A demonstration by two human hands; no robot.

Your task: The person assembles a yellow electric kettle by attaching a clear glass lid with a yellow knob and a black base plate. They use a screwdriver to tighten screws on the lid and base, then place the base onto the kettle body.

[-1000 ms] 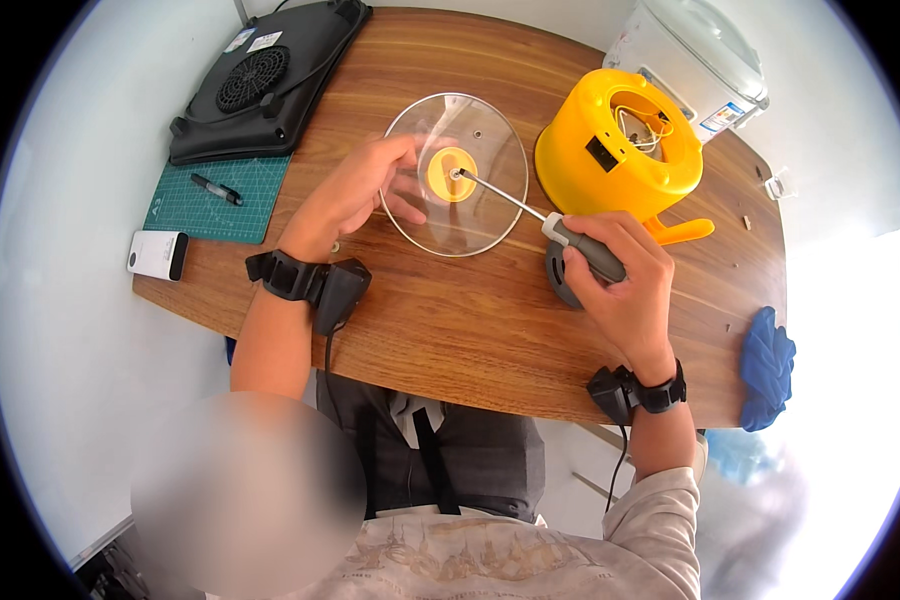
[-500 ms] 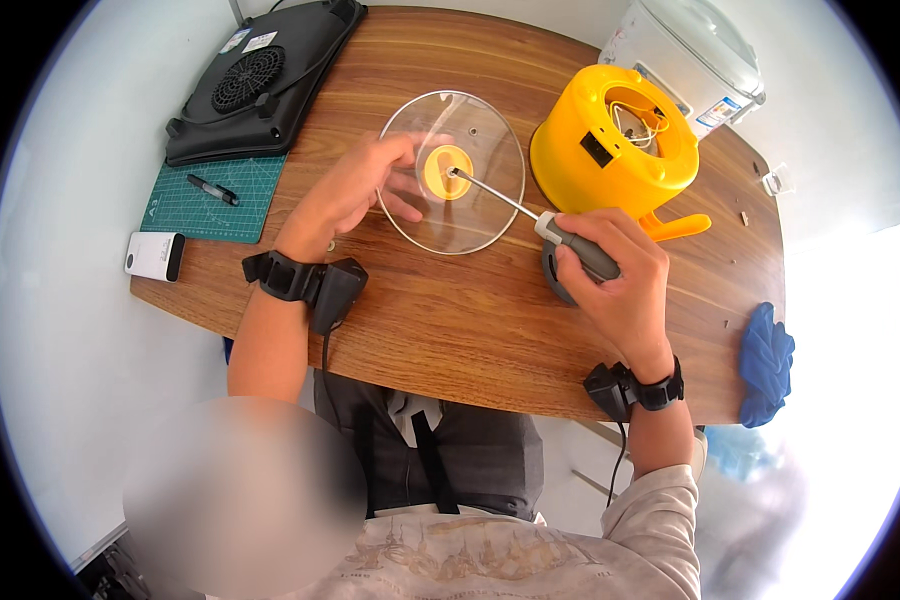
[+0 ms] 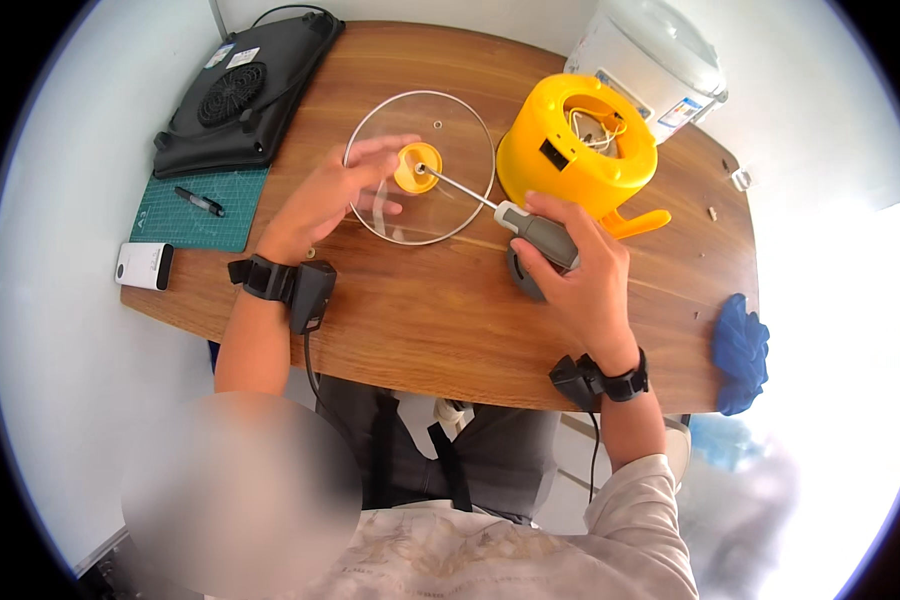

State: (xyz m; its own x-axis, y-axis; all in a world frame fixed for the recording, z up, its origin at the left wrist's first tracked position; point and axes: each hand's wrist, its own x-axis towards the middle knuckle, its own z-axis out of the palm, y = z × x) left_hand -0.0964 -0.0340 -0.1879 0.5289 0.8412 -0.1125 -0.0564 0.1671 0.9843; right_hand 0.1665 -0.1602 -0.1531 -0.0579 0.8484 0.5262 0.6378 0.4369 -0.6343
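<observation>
Near the wooden table's (image 3: 450,330) far edge, the right hand (image 3: 580,275) grips a grey-handled screwdriver (image 3: 535,230) slanting up-left into the yellow knob (image 3: 415,167) of a round glass lid (image 3: 420,165), which the open left hand (image 3: 335,195) steadies.

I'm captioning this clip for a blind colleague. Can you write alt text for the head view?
The right hand holds a grey-handled screwdriver with its tip at the yellow knob of a round glass lid, which the left hand steadies on a wooden table. A yellow appliance shell stands just beyond the lid.
</observation>
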